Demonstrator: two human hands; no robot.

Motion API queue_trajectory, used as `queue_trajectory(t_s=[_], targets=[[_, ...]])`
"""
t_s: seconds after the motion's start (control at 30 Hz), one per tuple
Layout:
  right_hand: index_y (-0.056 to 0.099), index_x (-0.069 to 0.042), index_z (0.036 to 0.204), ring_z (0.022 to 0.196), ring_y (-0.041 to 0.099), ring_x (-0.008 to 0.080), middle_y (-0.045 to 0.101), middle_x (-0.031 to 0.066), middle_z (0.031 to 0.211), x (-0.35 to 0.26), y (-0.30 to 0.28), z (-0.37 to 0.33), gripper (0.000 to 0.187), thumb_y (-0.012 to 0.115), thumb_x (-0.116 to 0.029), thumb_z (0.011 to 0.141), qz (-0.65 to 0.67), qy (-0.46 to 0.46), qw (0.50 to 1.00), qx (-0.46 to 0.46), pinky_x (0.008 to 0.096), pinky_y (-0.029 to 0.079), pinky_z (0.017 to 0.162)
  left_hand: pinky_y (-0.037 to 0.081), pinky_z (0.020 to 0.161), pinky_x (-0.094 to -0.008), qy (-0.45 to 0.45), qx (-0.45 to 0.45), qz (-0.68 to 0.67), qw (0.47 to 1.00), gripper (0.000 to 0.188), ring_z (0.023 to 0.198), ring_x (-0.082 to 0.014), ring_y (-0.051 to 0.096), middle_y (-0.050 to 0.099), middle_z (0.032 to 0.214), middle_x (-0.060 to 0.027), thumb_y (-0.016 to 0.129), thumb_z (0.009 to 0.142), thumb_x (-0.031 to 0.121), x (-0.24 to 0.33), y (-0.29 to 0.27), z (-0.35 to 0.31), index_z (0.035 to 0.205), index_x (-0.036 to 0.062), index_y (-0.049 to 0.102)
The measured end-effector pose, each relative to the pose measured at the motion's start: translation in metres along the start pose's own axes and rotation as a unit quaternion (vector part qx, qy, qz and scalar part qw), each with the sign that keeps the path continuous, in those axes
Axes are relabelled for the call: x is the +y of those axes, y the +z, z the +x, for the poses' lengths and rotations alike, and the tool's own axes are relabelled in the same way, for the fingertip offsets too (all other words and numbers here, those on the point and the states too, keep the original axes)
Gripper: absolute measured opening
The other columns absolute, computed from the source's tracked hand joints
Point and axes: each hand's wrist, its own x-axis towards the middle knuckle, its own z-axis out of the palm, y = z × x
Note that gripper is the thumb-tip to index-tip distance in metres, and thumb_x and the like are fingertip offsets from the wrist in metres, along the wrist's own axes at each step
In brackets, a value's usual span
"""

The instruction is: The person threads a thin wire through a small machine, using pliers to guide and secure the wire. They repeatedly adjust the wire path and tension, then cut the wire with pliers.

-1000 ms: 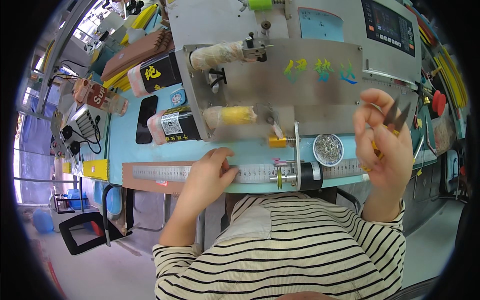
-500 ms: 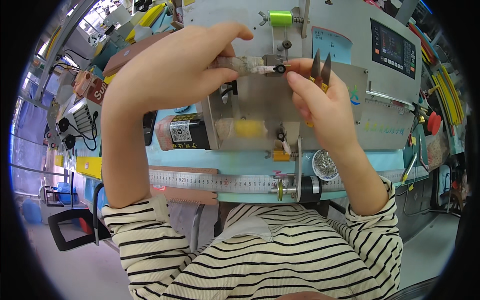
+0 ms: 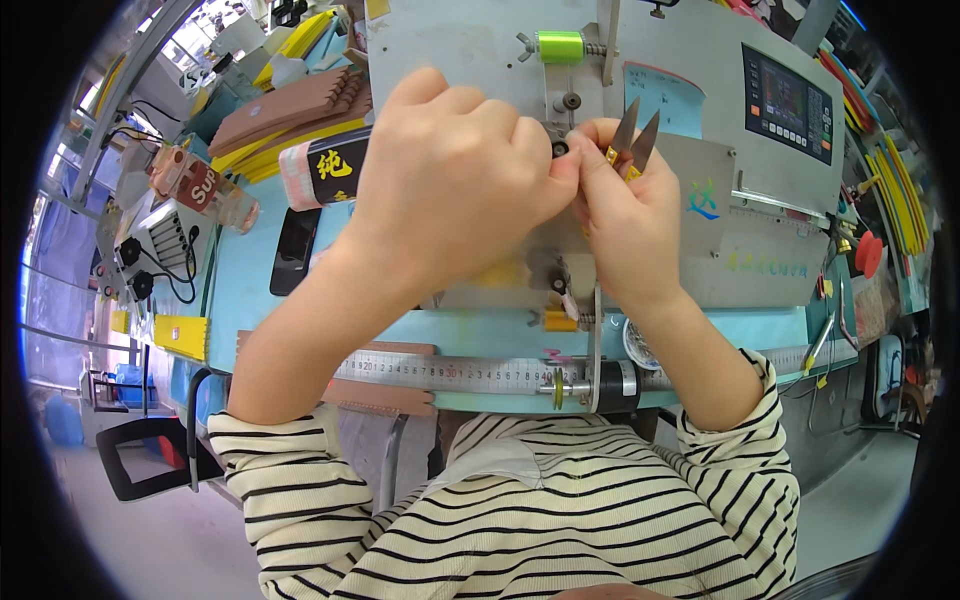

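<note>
My left hand (image 3: 455, 180) is closed, back of the hand up, over the grey metal winding machine (image 3: 690, 250). Its thumb side meets my right fingertips beside a small black wheel (image 3: 560, 149). Whatever its fingers hold is hidden. My right hand (image 3: 640, 225) is curled around small scissors (image 3: 630, 145) with yellow handles, their parted blades pointing up and away. The right thumb and forefinger are pinched together at the wheel. Below my hands, a second black wheel (image 3: 558, 284) carries a pale wrapped piece. A black-and-pink wrapped block (image 3: 328, 167) sits left of my left hand.
A bright green thread spool (image 3: 560, 46) is at the far side, a yellow one (image 3: 560, 319) nearer. A steel ruler (image 3: 450, 373) lies along the front. Left are a black phone (image 3: 293, 252) and brown notched boards (image 3: 290, 112). A control panel (image 3: 787, 100) stands right.
My left hand has turned and closed, moving right to meet my right fingertips. The wrapped block has shifted farther away, uncovering the phone. My right hand has moved slightly left, still holding the scissors.
</note>
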Motion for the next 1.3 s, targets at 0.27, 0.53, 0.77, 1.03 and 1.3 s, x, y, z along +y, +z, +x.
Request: queue_trajectory(t_s=[0.27, 0.53, 0.77, 1.03, 1.3], targets=[[0.06, -0.003, 0.091, 0.062, 0.042, 0.0017, 0.054, -0.0039, 0.074, -0.002, -0.002, 0.002, 0.007, 0.059, -0.009, 0.094, -0.004, -0.013, 1.0, -0.006, 0.0197, 0.032, 0.052, 0.048, 0.066, -0.0325, -0.21, -0.273, -0.478, 0.808, 0.019, 0.063, -0.016, 0.061, 0.065, 0.071, -0.0087, 0.062, 0.088, 0.015, 0.001, -0.047, 0.027, 0.09, -0.0021, 0.068], [0.061, -0.006, 0.092, 0.051, 0.034, 0.0, 0.048, -0.0061, 0.069, -0.004, -0.001, 0.001, 0.008, 0.061, -0.013, 0.093, 0.012, -0.003, 1.0, -0.011, 0.0189, 0.024, 0.043, 0.051, 0.085, -0.0335, -0.402, -0.142, -0.426, 0.798, 0.058, 0.098, -0.0295, 0.064, 0.066, 0.103, -0.0221, 0.044, 0.097, 0.046, -0.056, 0.021, 0.089, 0.107, -0.0075, 0.063], [0.059, -0.004, 0.087, 0.052, 0.036, 0.0014, 0.047, -0.0054, 0.067, -0.017, -0.024, 0.009, 0.006, 0.06, -0.01, 0.089, -0.072, 0.047, 0.994, -0.074, 0.0199, 0.025, 0.045, 0.047, 0.093, -0.0333, -0.13, -0.262, -0.296, 0.909, 0.044, 0.112, -0.0288, 0.057, 0.057, 0.127, -0.0166, 0.059, 0.094, 0.025, -0.094, 0.022, 0.089, 0.131, 0.0032, 0.049], [0.052, -0.002, 0.079, 0.068, 0.043, 0.008, 0.051, 0.0028, 0.083, -0.031, -0.053, -0.06, 0.007, 0.057, -0.003, 0.084, -0.084, 0.089, 0.972, -0.203, 0.0205, 0.033, 0.058, 0.046, 0.068, -0.0359, -0.212, -0.036, -0.343, 0.915, 0.022, 0.074, -0.0262, 0.057, 0.058, 0.085, -0.0127, 0.064, 0.087, 0.018, -0.015, -0.034, 0.027, 0.098, 0.0008, 0.058], [0.054, -0.001, 0.087, 0.069, 0.044, 0.009, 0.054, 0.0051, 0.087, -0.023, -0.039, -0.076, 0.007, 0.059, 0.003, 0.087, -0.064, 0.008, 0.985, -0.161, 0.0225, 0.036, 0.06, 0.049, 0.067, -0.0315, -0.236, -0.213, -0.526, 0.789, 0.015, 0.074, -0.0238, 0.06, 0.062, 0.085, -0.0117, 0.066, 0.084, 0.002, 0.049, -0.049, -0.047, 0.096, -0.0024, 0.059]])
